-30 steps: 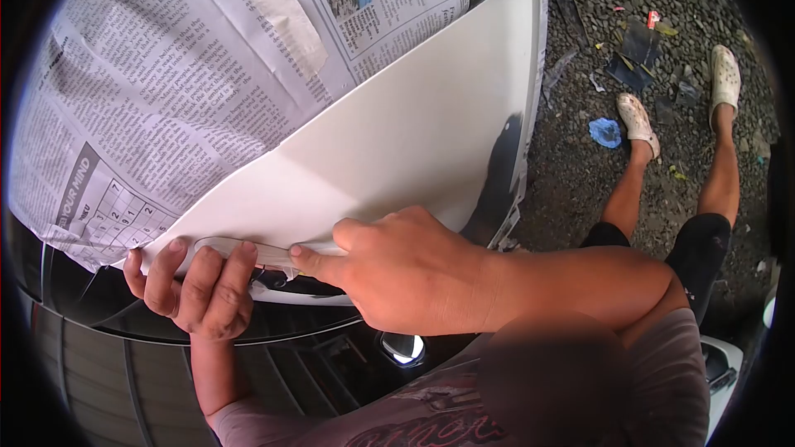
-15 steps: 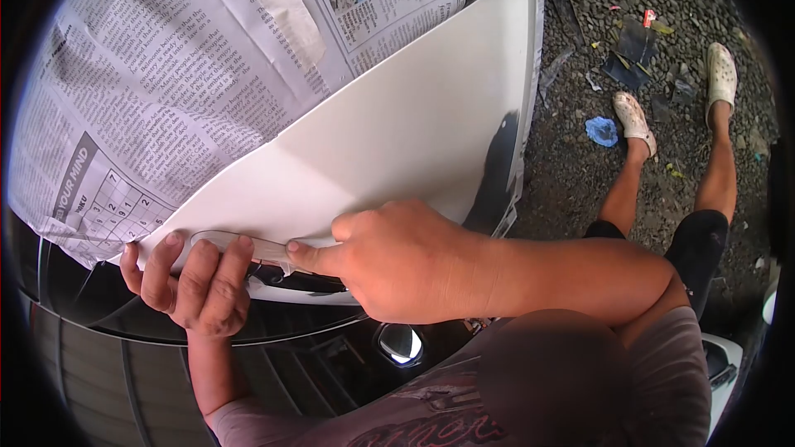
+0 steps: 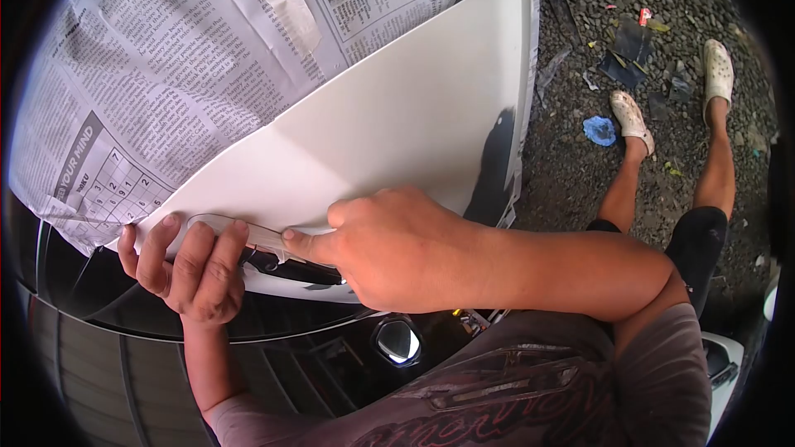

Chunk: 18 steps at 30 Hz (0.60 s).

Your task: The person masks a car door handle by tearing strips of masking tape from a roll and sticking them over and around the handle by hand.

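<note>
A smooth white car panel (image 3: 389, 124) lies under my hands, bordered by newspaper (image 3: 157, 83). Along its near edge runs a thin, pale strip (image 3: 263, 236) with a rounded end; its exact kind is unclear. My left hand (image 3: 199, 269) has bent its fingers over the panel edge, the fingertips pressing on the strip's rounded end. My right hand (image 3: 397, 248) is closed, knuckles up, and one outstretched digit presses on the other end of the strip. Its remaining fingers are curled and mostly hidden. Below the strip, a dark gap (image 3: 265, 263) shows in the bodywork.
Glossy black bodywork or glass (image 3: 108, 302) lies below the panel. A small mirror-like piece (image 3: 399, 341) is near my shirt. On the gravel (image 3: 571, 174) at right are a blue scrap (image 3: 599, 131), dark sheet pieces and a person's legs in pale clogs (image 3: 633, 120).
Both hands and the strip keep nearly the same place on the panel. The whole view has shifted slightly, and my left hand appears a little higher.
</note>
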Each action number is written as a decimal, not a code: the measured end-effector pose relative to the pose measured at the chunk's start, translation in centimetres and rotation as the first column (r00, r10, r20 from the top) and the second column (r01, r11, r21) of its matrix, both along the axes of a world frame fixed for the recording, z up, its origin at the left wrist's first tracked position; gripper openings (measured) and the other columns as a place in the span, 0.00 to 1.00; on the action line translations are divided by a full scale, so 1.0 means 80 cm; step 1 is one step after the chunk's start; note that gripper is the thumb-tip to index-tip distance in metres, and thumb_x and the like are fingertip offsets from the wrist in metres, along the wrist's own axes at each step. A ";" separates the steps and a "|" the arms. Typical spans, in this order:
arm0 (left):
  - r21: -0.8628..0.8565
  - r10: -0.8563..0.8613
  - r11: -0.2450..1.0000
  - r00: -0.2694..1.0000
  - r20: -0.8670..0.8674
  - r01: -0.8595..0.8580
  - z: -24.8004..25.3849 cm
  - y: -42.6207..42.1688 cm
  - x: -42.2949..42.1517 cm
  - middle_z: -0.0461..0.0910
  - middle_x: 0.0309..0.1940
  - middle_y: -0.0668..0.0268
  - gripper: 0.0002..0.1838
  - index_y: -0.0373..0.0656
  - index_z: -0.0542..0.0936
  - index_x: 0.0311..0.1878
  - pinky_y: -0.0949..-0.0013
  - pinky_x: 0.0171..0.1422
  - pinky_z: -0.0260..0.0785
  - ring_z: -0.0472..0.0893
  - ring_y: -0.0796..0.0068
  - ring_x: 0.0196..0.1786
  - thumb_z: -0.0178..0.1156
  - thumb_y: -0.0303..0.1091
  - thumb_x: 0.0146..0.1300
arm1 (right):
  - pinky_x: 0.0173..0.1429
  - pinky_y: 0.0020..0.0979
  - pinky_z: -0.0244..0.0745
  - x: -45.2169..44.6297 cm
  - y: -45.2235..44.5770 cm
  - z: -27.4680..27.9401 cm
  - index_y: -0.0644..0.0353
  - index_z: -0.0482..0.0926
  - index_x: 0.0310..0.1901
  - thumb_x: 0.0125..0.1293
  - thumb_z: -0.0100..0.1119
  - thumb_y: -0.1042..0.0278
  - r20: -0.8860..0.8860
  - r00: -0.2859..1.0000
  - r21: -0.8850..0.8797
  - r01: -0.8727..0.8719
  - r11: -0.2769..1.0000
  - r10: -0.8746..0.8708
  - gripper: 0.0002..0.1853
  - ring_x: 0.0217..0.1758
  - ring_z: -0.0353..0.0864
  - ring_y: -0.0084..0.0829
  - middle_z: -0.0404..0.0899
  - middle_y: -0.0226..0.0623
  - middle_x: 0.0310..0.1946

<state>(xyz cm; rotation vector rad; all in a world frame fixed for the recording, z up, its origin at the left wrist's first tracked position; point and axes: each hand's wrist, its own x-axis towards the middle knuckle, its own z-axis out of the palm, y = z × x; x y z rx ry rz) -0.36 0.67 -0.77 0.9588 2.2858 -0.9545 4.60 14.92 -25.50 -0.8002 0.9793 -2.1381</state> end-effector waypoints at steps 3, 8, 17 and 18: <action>0.006 0.004 1.000 1.000 -0.004 -0.004 0.000 0.000 0.001 0.86 0.48 0.78 0.11 0.66 0.96 0.52 0.38 0.87 0.57 0.79 0.65 0.68 0.69 0.46 0.71 | 0.40 0.46 0.83 -0.001 0.000 -0.001 0.49 0.82 0.75 0.68 0.67 0.69 -0.110 0.990 0.054 -0.086 0.995 0.092 0.31 0.34 0.88 0.46 0.83 0.43 0.34; 0.007 0.017 1.000 1.000 -0.005 -0.017 -0.001 0.002 0.001 0.86 0.48 0.78 0.12 0.66 0.95 0.52 0.38 0.87 0.57 0.80 0.65 0.67 0.69 0.43 0.69 | 0.44 0.52 0.87 -0.001 0.000 0.000 0.58 0.90 0.59 0.84 0.52 0.67 -0.018 0.999 0.028 -0.034 0.999 0.034 0.16 0.37 0.93 0.52 0.89 0.49 0.31; 0.012 0.007 1.000 1.000 -0.004 -0.007 -0.002 0.002 0.000 0.87 0.47 0.78 0.12 0.65 0.95 0.52 0.38 0.87 0.57 0.80 0.65 0.67 0.69 0.42 0.69 | 0.47 0.51 0.87 -0.003 0.000 0.000 0.56 0.90 0.61 0.83 0.53 0.67 -0.010 0.999 0.021 -0.040 0.999 0.040 0.17 0.41 0.93 0.52 0.90 0.49 0.34; 0.013 0.006 1.000 1.000 -0.005 -0.006 -0.002 0.002 0.001 0.87 0.47 0.78 0.12 0.65 0.95 0.52 0.38 0.87 0.57 0.80 0.65 0.67 0.69 0.42 0.69 | 0.47 0.51 0.87 -0.004 0.000 0.001 0.56 0.90 0.61 0.83 0.53 0.67 -0.011 0.999 0.021 -0.039 0.999 0.039 0.17 0.41 0.93 0.52 0.90 0.49 0.34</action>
